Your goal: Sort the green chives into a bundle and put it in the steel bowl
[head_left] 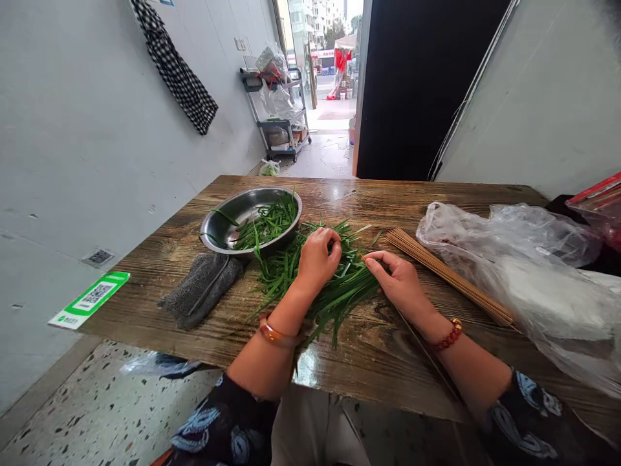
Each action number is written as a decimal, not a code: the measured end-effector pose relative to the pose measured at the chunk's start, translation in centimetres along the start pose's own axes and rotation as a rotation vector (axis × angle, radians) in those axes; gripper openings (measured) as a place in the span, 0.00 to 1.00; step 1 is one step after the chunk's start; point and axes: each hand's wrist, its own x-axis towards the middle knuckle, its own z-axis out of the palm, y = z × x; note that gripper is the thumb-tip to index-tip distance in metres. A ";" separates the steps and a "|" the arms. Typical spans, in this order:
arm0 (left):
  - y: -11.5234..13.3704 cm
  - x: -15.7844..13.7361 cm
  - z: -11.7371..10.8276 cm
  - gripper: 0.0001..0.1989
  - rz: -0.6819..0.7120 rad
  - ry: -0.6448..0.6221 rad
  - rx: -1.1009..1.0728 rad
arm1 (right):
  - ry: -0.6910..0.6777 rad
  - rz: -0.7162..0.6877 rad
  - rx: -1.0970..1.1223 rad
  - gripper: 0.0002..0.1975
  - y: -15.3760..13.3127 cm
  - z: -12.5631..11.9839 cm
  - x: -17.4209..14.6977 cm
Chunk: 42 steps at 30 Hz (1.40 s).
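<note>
Leaves [349,288] lie under the left hand [317,260], a green-framed QR card [92,299] leftward.

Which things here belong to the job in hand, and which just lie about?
Likely in the job:
chive-like greens under the left hand;
metal bowl holding more greens;
bundled skewers, one seemingly in the right hand.

Probably lying about:
grey cloth;
QR-code card;
hanging checked cloth.

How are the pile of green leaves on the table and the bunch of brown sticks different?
The leaves are green, but the sticks are brown. Many leaves bend, while the sticks look straight. The leaves spread out messily in a loose heap; the sticks lie neatly side by side. Both are long and narrow, and both lie on the wooden table.
</note>
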 end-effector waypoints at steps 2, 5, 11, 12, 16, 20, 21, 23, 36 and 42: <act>0.0 0.0 0.1 0.07 -0.047 -0.049 -0.172 | -0.002 0.010 0.005 0.20 0.0 -0.1 0.0; 0.1 0.0 0.3 0.08 -0.119 -0.098 -0.339 | 0.003 0.010 0.003 0.20 0.1 -0.1 0.0; 0.3 0.1 0.2 0.13 -0.179 -0.094 -0.531 | 0.001 0.004 0.000 0.20 0.1 -0.1 0.0; 0.3 0.1 0.2 0.13 -0.198 -0.096 -0.557 | 0.000 0.004 0.001 0.20 0.1 -0.1 0.0; 0.7 0.1 -0.3 0.09 -0.292 -0.128 -0.673 | -0.005 0.001 -0.013 0.20 0.0 -0.1 0.0; 0.9 0.1 -0.5 0.12 -0.350 -0.152 -0.818 | 0.004 -0.017 -0.032 0.20 0.1 -0.1 0.0; 0.9 0.1 -0.5 0.11 -0.360 -0.147 -0.842 | 0.007 -0.023 -0.040 0.20 0.1 -0.1 0.0; 0.8 0.2 -0.4 0.08 -0.382 -0.133 -0.883 | 0.007 -0.027 -0.050 0.19 0.1 0.0 0.0; 1.2 -0.1 -0.8 0.18 -0.472 -0.234 -1.208 | 0.004 -0.001 -0.008 0.20 -0.1 -0.2 0.0; 1.3 -0.1 -0.6 0.09 -0.490 -0.205 -1.172 | 0.000 -0.003 -0.015 0.20 0.1 -0.1 -0.1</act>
